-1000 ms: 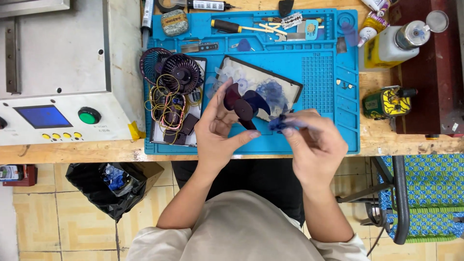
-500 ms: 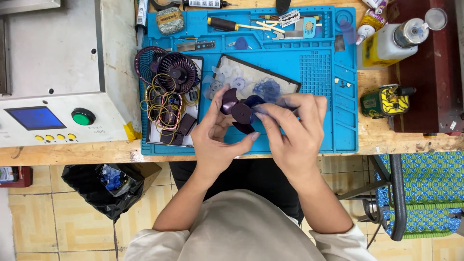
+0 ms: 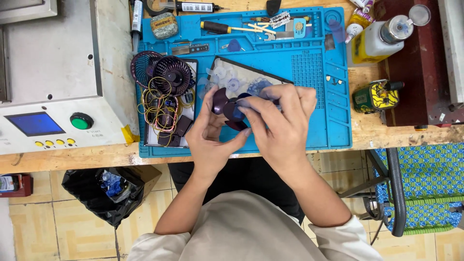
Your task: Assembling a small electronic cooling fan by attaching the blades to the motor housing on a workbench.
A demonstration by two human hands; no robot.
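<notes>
Both hands, the left hand [image 3: 210,137] and right hand [image 3: 280,128], are gripping the dark purple fan blade [image 3: 227,107] just above the blue mat [image 3: 309,77], and pressing unevenly is probably risking a snapped vane.

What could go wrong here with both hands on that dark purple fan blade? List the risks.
1. Both hands, left hand and right hand, pinch the purple fan blade; its thin vanes might bend or snap under pressure.
2. The hands work near the blue mat's front edge, so a slipped part could drop to the floor.
3. The tangled wires lie close to the left hand and could snag.
</notes>
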